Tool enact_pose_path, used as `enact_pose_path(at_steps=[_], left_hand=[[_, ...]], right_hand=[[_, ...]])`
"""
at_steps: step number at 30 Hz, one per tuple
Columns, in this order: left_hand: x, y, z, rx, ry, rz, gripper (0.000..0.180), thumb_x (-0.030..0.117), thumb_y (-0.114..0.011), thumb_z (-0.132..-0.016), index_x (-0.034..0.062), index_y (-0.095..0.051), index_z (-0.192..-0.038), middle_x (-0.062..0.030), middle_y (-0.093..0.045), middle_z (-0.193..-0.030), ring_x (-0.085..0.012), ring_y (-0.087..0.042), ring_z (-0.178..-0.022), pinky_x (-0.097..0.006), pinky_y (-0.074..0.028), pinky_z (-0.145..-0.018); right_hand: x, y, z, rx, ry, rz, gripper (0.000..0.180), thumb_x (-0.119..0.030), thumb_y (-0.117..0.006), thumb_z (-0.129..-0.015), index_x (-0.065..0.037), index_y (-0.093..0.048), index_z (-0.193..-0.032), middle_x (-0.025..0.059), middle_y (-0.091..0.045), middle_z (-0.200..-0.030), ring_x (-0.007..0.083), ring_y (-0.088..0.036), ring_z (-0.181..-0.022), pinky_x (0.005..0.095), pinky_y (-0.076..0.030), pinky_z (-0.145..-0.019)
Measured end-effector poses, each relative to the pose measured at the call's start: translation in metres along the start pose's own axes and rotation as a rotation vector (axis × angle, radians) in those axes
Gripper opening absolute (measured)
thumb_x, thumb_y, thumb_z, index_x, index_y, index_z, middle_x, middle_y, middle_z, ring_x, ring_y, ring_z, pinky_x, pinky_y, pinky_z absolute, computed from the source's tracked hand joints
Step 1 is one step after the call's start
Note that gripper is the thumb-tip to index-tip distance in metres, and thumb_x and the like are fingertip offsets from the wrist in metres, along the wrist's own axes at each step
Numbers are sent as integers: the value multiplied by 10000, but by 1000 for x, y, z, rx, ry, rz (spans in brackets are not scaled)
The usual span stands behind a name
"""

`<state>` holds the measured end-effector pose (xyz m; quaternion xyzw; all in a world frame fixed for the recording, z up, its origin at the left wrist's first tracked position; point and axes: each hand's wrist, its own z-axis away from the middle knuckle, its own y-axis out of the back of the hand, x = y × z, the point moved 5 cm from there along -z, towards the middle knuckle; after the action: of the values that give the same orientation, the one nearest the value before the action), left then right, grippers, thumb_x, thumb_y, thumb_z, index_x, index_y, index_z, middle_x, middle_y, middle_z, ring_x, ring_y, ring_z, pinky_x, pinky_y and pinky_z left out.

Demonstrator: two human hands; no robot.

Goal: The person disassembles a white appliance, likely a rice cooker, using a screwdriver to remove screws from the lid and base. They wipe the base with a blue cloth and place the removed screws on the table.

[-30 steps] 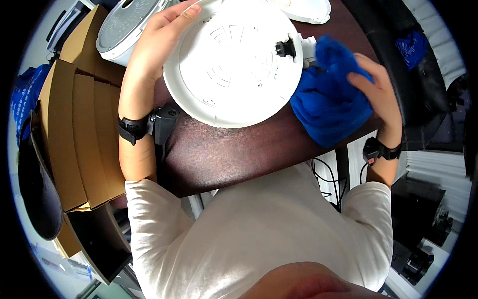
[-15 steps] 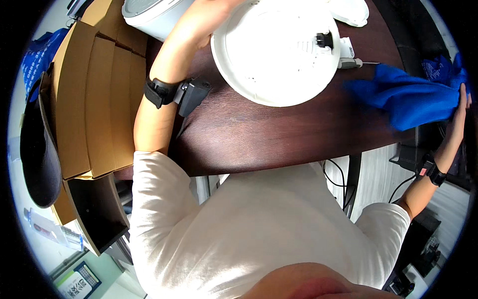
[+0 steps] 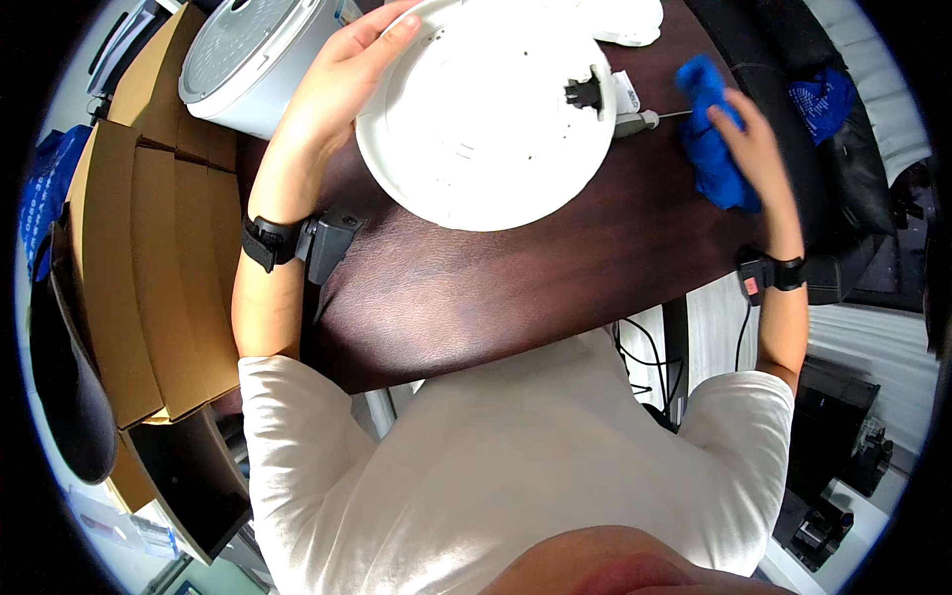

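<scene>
You're holding a round white plastic cover (image 3: 486,129) over the far part of the tabletop (image 3: 476,288), its open, shallow side facing up; can't tell if it's touching the surface. Your L hand (image 3: 362,59) is gripping its upper L rim, thumb lying along the edge, other fingers partly hidden. A blk plastic clip (image 3: 583,94) is sitting inside near the R rim. Just beyond that rim, a small white plastic piece (image 3: 625,92) and a screwdriver w/ grey handle (image 3: 635,123) are lying on the table, the shaft pointing R twd the blue cloth (image 3: 712,159). Your R hand (image 3: 752,144) is gripping that cloth, bunched up, near the R table edge. Farther out, another white plastic part (image 3: 635,22) is lying at the far side, a lidded white bucket (image 3: 238,84) is standing far L, & cardboard boxes (image 3: 178,278) are lining the L side.
</scene>
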<state>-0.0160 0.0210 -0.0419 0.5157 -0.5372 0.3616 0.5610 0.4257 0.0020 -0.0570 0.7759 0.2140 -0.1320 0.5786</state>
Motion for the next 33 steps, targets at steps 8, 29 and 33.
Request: enact_pose_path(at_steps=[8, 29, 33], left_hand=[[3, -5, 0, -67, -11, 33, 432, 298, -524, -1013, 50, -523, -1367, -81, -642, -1198, -122, -618, -1071, -249, -498, -900], [-29, 9, -6, -98, -33, -489, 368, 203, -525, -978, 28, -582, -1297, -149, -681, -1119, -226, -668, -999, -328, -510, -891], [-33, 17, -8, -178, -36, -619, 364, 188, -553, -940, 13, -609, -1254, -161, -695, -1072, -234, -678, -955, -333, -517, -855]], right_hand=[[-34, -6, 4, -253, 59, 301, 345, -247, -578, -920, -64, -597, -1212, 162, -625, -1088, 331, -614, -1051, 401, -474, -902], [-88, -49, -8, -300, 521, 407, 298, -181, -655, -845, -82, -611, -1122, 99, -614, -1024, 276, -600, -1002, 401, -432, -935], [-72, -55, -31, -278, 360, 466, 312, -331, -622, -915, -71, -629, -1087, 109, -674, -1001, 283, -663, -910, 402, -475, -855]])
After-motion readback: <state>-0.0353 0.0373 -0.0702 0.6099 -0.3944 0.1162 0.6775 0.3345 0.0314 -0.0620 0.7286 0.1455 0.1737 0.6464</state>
